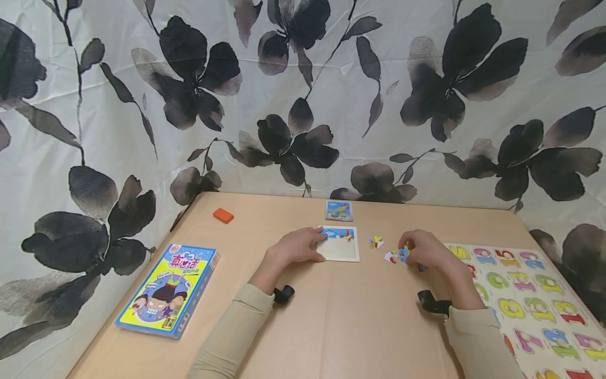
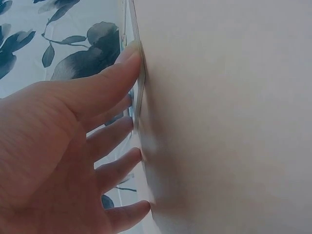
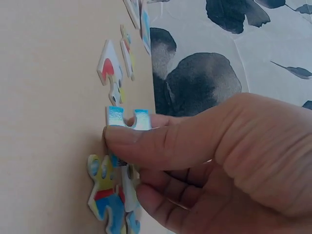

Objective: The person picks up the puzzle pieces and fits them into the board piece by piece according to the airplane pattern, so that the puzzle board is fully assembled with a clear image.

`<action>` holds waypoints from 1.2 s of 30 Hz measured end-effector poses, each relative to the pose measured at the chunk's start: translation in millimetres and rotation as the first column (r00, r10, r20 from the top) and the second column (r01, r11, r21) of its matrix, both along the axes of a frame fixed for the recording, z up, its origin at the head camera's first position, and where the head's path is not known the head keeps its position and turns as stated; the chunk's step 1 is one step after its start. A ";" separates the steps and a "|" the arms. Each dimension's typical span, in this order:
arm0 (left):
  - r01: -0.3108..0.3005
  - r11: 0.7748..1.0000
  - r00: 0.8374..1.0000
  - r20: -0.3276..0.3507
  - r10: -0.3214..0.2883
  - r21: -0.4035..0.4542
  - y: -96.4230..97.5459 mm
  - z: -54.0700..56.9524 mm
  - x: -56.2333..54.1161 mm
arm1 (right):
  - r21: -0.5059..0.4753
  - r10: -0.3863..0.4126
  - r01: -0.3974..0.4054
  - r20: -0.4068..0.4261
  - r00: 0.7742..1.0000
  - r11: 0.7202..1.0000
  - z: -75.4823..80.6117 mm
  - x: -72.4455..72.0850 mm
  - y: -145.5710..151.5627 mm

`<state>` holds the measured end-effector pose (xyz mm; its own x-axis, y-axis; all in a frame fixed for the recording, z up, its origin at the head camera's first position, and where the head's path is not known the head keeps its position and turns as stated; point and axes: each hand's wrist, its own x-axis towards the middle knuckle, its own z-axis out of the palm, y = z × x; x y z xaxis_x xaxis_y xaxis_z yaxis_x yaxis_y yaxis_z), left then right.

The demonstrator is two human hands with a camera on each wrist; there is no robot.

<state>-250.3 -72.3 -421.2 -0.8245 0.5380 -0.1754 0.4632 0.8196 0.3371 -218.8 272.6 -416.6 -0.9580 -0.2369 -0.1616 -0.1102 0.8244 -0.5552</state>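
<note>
My left hand [image 1: 298, 246] is at the left side of a small white-framed jigsaw puzzle tray [image 1: 343, 250]. Its thumb touches the tray's edge in the left wrist view, and the other fingers are spread along it, fairly straight. Joined blue pieces with a bit of red fill the tray's upper part; its lower part shows bare. To the right, my right hand [image 1: 423, 251] pinches a blue and white jigsaw piece [image 3: 116, 116] between thumb and fingers. Loose jigsaw pieces [image 1: 376, 242] lie between the tray and this hand, and more pieces [image 3: 105, 192] show below the fingers.
Behind the tray lies a small picture card [image 1: 339, 210]. An orange block [image 1: 223, 215] is at the back left, near a blue and yellow box [image 1: 168, 289]. A large sheet of colourful numbers [image 1: 535, 300] covers the right side. A floral cloth [image 1: 360, 116] hangs behind the table.
</note>
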 end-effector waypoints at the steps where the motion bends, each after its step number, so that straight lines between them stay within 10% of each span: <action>1: -0.001 1.000 1.000 0.000 0.001 0.001 -0.2 -0.2 0.0 | -0.005 0.005 -0.005 -0.016 1.000 1.000 0.4 0.0 0.8; 14: 0.002 1.000 1.000 0.004 -0.002 0.005 -2.6 1.4 0.3 | -0.091 -0.013 -0.006 -0.205 0.979 0.996 6.8 -2.3 -20.1; 36: 0.011 1.000 1.000 -0.015 -0.011 0.017 -3.1 2.4 -0.7 | -0.348 -0.131 0.109 -0.041 0.991 0.931 -18.8 -18.4 -135.9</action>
